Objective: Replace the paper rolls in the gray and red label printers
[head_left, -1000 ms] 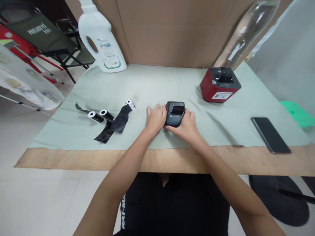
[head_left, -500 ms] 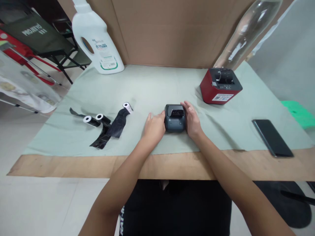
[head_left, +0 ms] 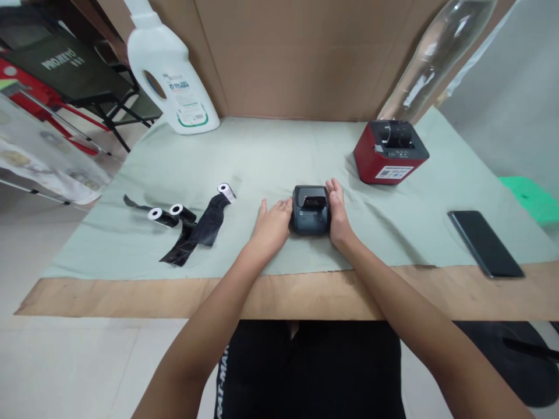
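Past the table's back left corner stands a dark folding chair [head_left: 65,67] with white lettering. A white bottle [head_left: 174,81] with a handle stands at that corner of the table [head_left: 109,297], whose top is covered by a pale green cloth [head_left: 271,139] that leaves a bare wooden strip along the front edge. In the left half, between the back and front edges, lie three small rolls [head_left: 163,217] with dark strips [head_left: 209,221] trailing from them, two side by side and the third a little apart, nearer the middle.

Next comes the left hand [head_left: 273,226], its grip unclenched: one digit points away toward the back edge, while the other fingertips rest against the left side of a small dark device [head_left: 311,220]. The device sits on the cloth near the middle of the front edge, set back from the bare wood. Along its right side lies the right hand [head_left: 340,218], its grip also unclosed, fingers stretched toward the back edge and inner side against the casing.

Farther right, toward the back right corner, stands a red box [head_left: 390,158] with a dark top. A phone [head_left: 485,244] lies near the front right corner, partly on the wood.
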The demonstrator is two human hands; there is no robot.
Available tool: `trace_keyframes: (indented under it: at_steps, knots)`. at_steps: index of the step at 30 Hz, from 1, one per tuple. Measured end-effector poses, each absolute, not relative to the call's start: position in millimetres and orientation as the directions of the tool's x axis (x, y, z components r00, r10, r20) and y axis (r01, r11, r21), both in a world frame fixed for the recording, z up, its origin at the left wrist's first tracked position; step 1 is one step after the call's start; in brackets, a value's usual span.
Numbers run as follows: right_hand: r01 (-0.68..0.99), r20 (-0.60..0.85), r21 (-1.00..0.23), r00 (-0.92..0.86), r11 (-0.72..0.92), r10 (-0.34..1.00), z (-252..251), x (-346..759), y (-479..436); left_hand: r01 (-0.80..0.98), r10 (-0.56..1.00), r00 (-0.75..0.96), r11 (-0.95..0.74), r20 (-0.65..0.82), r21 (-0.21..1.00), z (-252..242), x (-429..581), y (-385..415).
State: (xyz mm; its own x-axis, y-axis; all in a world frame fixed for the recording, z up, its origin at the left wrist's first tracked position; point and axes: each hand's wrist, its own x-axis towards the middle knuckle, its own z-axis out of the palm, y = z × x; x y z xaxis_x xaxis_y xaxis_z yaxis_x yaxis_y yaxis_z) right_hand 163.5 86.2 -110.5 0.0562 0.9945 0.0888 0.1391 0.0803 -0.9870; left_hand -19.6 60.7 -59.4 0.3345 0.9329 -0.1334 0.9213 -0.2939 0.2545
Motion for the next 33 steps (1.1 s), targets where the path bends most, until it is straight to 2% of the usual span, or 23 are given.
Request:
trace_keyframes:
  at_steps: [6,15,25,33]
  knots:
    - [0.012,0.107,-0.994,0.039,0.106,0.994,-113.5,164.9,88.3,0.932,0.941,0.31,-0.273,-0.134,0.239,-56.0,-15.7,58.9]
    - [0.049,0.109,-0.993,0.024,0.108,0.994,-113.1,166.2,87.2,0.927,0.947,0.299,-0.259,-0.117,0.27,-58.0,-14.9,58.4]
    - [0.018,0.111,-0.994,0.04,0.111,0.993,-112.9,166.2,88.0,0.923,0.953,0.285,-0.242,-0.106,0.298,-60.1,-14.5,58.2]
    - [0.038,0.083,-0.996,0.041,0.082,0.996,-106.2,165.0,86.7,0.929,0.954,0.283,-0.246,-0.101,0.277,-62.9,-15.3,59.6]
